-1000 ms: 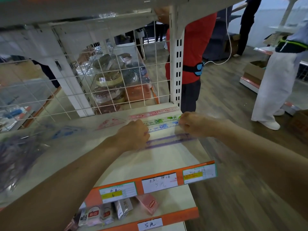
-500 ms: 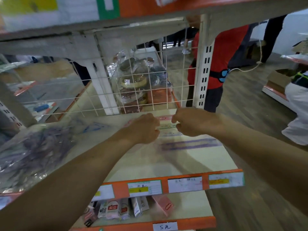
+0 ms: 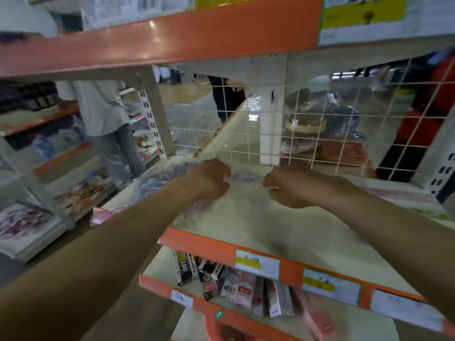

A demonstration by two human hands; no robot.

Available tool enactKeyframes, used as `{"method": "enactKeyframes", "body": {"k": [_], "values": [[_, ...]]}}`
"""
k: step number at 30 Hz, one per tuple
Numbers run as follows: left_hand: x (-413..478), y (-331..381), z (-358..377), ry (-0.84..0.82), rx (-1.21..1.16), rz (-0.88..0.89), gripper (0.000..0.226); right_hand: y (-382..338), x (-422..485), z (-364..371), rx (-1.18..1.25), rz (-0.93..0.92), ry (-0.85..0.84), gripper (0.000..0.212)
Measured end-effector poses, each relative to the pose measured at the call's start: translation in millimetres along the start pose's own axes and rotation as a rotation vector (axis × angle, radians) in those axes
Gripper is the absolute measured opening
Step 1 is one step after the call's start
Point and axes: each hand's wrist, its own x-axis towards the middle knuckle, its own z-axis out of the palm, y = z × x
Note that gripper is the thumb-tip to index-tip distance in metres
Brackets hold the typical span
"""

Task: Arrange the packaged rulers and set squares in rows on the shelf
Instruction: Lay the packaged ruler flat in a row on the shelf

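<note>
At the far left, the heap of packaged rulers and set squares lies loose in slippery film, with one corner hanging past the end of the shelf. If we tug it, the heap may slide to the floor. Our left hand rests on its right edge, fingers curled together on the left end of a clear packet. Our right hand is just beside the packet's other end with its fingers bent. Through the blur we cannot tell whether they truly grip it, and a one-sided hold would let the packet swing or drop. To the right, the finished rows lie near the wire grid, where our right forearm could sweep them crooked.
</note>
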Motion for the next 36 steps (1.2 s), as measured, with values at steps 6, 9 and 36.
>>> {"method": "enactKeyframes", "body": {"k": [6, 9, 36], "values": [[-35.8, -77.5, -5.9, -0.008, -0.002, -0.154, 0.036, -64.3, 42.6, 5.8, 0.006, -0.14, -0.02, 0.025], [-47.5, -109.1, -2.1, -0.017, -0.017, -0.202, 0.039, -90.4, 59.8, 10.3, 0.018, -0.162, -0.034, 0.021], [-55.2, -175.9, 25.6, -0.031, -0.078, -0.216, 0.039, -177.0, 122.5, 35.8, 0.009, -0.042, -0.027, 0.015]]}}
